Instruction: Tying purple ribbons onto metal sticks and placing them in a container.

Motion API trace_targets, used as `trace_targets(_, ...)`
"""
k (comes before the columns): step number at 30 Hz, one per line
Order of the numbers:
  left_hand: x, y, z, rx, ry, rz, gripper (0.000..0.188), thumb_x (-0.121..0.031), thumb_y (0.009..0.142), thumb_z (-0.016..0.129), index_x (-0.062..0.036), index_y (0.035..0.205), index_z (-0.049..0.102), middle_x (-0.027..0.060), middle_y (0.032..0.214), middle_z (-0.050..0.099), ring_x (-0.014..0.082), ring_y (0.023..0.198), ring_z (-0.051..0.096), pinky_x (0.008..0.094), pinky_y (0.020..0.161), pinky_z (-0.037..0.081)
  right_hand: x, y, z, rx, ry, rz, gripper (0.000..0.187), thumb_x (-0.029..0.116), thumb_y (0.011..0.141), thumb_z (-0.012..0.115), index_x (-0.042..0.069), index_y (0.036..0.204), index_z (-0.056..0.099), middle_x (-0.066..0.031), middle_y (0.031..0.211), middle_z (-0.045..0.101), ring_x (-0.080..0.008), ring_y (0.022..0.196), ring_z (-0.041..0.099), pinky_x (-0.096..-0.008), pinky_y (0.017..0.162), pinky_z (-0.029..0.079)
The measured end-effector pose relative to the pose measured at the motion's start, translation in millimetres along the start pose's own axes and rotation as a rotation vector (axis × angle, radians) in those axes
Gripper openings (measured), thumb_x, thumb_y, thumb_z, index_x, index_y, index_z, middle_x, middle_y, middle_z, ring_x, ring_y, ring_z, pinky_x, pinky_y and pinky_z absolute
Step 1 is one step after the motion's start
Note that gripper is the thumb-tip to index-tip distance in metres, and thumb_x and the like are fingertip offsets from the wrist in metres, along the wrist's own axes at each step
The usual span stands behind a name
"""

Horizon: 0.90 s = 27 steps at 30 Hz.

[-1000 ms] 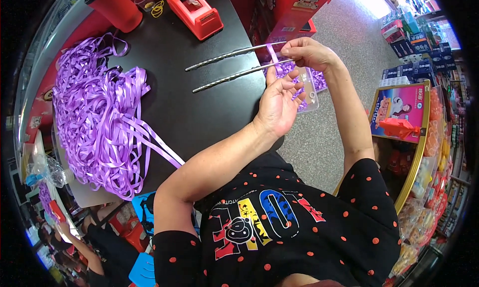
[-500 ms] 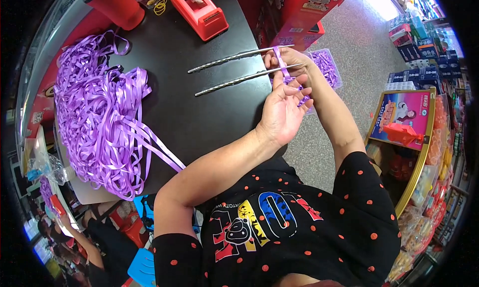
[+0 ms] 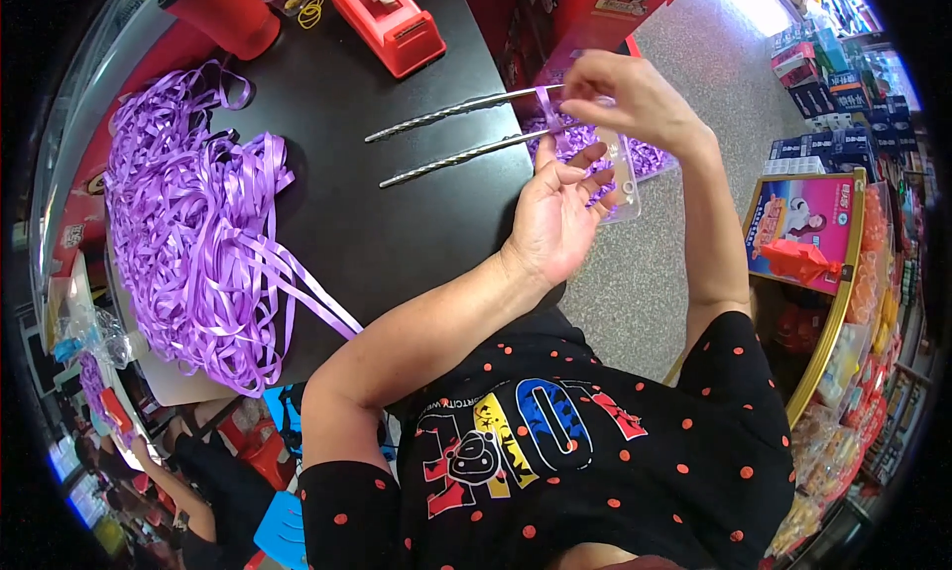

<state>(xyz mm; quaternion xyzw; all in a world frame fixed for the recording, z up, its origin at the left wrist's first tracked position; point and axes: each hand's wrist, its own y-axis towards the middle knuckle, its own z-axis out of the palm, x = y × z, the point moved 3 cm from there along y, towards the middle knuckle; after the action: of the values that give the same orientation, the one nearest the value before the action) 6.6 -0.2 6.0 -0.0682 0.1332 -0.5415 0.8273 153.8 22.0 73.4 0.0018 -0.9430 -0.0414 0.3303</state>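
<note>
Two parallel metal rods (image 3: 451, 161) with twisted left ends jut over the dark table's edge. A purple ribbon (image 3: 547, 111) spans both rods near their right ends. My left hand (image 3: 555, 213) sits palm up just below, fingers apart and loosely bent, its index fingertip close to the lower rod and ribbon. Over the rods' right tips is my right hand (image 3: 635, 99), thumb and curled fingers apart; whether a ribbon strand runs to its fingertips I cannot make out. Beyond my left fingers, a clear plastic tub (image 3: 627, 178) contains many small purple ribbon pieces.
A large tangled heap of purple ribbon (image 3: 213, 243) covers the table's left side, strands trailing toward my left forearm. At the back stand a red tape dispenser (image 3: 387, 25) and a red cylinder (image 3: 223, 15). A gold-framed display case (image 3: 803, 233) is at right. Another person sits lower left.
My right hand has lifted from behind the ribbon at the rods, moving up and right, and more of the tub shows. My left hand stays nearly in place.
</note>
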Motion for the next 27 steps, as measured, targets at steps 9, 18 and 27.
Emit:
trace_targets(9, 3.7, 1.3, -5.8, -0.020, -0.021, -0.010, 0.057, -0.010, 0.080, 0.048, -0.0236, 0.133, 0.031, 0.0095, 0.120, 0.047, 0.0239, 0.107, 0.047, 0.0429, 0.093, 0.037, -6.4, -18.8, 7.6, 0.065, -0.557, -0.438, 0.040, 0.012, 0.076, 0.058, 0.022, 0.115, 0.065, -0.0021, 0.099, 0.055, -0.0188, 0.090, 0.055, -0.0302, 0.078, 0.049)
trace_targets(18, 1.7, 2.1, -2.1, -0.007, 0.015, -0.017, 0.064, -0.009, 0.081, 0.047, -0.0219, 0.138, 0.023, 0.0107, 0.118, 0.049, 0.0236, 0.104, 0.048, 0.0435, 0.092, 0.038, -43.9, -34.9, 19.6, -0.180, -0.051, -0.149, 0.036, 0.003, 0.077, 0.058, 0.013, 0.111, 0.067, -0.0068, 0.107, 0.058, -0.0216, 0.103, 0.055, -0.0312, 0.087, 0.046)
trace_targets(27, 20.9, -10.5, 21.1, 0.242, 0.440, -0.452, 0.037, -0.014, 0.088, 0.045, -0.0015, 0.122, 0.046, 0.0169, 0.108, 0.062, 0.0278, 0.086, 0.064, 0.0368, 0.075, 0.052, -39.9, 24.9, 36.1, 0.298, 0.509, 0.298, 0.029, 0.020, 0.085, 0.067, 0.003, 0.107, 0.063, 0.0050, 0.081, 0.061, -0.0017, 0.067, 0.051, -0.0186, 0.056, 0.040)
